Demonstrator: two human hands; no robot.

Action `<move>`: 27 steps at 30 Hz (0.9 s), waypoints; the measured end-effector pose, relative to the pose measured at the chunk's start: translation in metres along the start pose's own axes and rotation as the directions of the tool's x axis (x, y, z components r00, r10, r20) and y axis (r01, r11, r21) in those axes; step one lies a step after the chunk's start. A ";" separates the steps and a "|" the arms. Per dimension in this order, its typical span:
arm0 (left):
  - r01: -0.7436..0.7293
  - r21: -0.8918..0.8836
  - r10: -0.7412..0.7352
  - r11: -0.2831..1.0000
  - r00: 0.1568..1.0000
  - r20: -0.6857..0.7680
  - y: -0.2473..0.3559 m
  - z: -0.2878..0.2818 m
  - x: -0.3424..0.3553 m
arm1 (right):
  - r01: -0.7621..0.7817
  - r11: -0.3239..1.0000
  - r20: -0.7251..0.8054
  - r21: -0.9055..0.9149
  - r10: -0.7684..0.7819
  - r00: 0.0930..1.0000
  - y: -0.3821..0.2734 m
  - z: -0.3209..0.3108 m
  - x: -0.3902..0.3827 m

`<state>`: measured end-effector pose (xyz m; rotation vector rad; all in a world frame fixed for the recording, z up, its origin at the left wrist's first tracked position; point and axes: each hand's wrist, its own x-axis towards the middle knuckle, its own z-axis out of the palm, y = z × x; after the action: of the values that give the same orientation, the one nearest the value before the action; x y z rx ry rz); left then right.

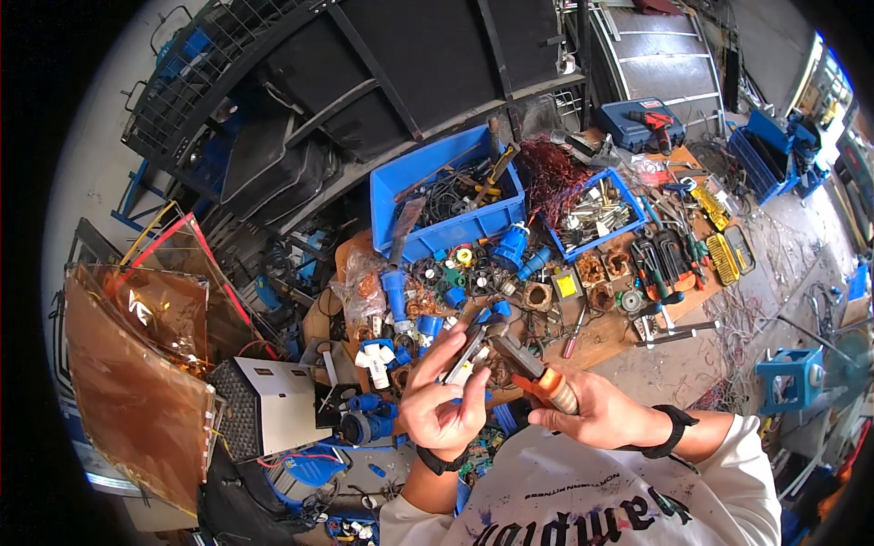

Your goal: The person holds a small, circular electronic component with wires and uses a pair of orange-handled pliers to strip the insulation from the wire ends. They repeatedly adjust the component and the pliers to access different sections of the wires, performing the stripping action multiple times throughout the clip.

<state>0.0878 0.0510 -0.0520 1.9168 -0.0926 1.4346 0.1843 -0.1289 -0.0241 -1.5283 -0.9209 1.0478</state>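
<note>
At the lower middle, my left hand (435, 409) is raised with curled fingers around a small dark, metallic piece (469, 350) with a light part on it, which I cannot make out clearly. My right hand (592, 414) grips a tool with an orange handle (555, 387) and a flat dark metal end (517, 353), angled toward the piece at my left hand. Beneath and behind the hands lie white plastic fittings (373, 364) and blue fittings (393, 298) on a cluttered wooden bench (601, 338).
A blue crate (428, 246) of cables, a tray (592, 247) of metal parts, a drill (657, 126), pliers (660, 264) and a screwdriver (574, 332) occupy the bench. A metal box (282, 400) and brown panels (137, 382) stand at left; a blue stool (787, 373) is at right.
</note>
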 end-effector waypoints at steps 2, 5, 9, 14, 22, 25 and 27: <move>0.014 -0.067 -0.019 0.998 0.997 -0.076 -0.001 0.003 0.000 | -0.022 0.998 -0.001 0.052 0.022 1.000 0.005 0.001 -0.001; 0.138 0.021 -0.139 0.990 0.990 0.039 0.008 -0.001 0.009 | -0.026 0.995 -0.013 0.095 0.027 1.000 0.007 0.001 -0.005; 0.051 0.162 -0.080 0.985 0.980 0.181 0.015 -0.002 0.021 | -0.050 0.998 0.024 0.041 0.049 0.999 0.002 -0.002 -0.008; 0.072 0.211 -0.102 0.975 0.985 0.136 0.021 0.006 0.021 | -0.054 0.997 0.022 -0.050 0.055 0.998 0.003 -0.003 -0.008; 0.096 0.396 -0.133 0.913 0.989 0.067 0.027 0.018 0.020 | -0.030 0.995 -0.030 -0.091 0.027 0.999 -0.005 -0.010 -0.013; 0.095 0.378 -0.117 0.921 0.993 0.034 0.027 0.022 0.019 | -0.121 0.990 0.099 -0.070 0.128 0.987 -0.006 -0.018 -0.015; 0.099 0.336 -0.110 0.937 0.994 0.015 0.022 0.023 0.015 | -0.037 0.999 0.071 -0.032 0.039 0.997 -0.005 -0.018 -0.017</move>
<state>0.1015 0.0269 -0.0303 2.1828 0.2512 1.4161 0.1955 -0.1497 -0.0151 -1.5476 -0.9641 1.1265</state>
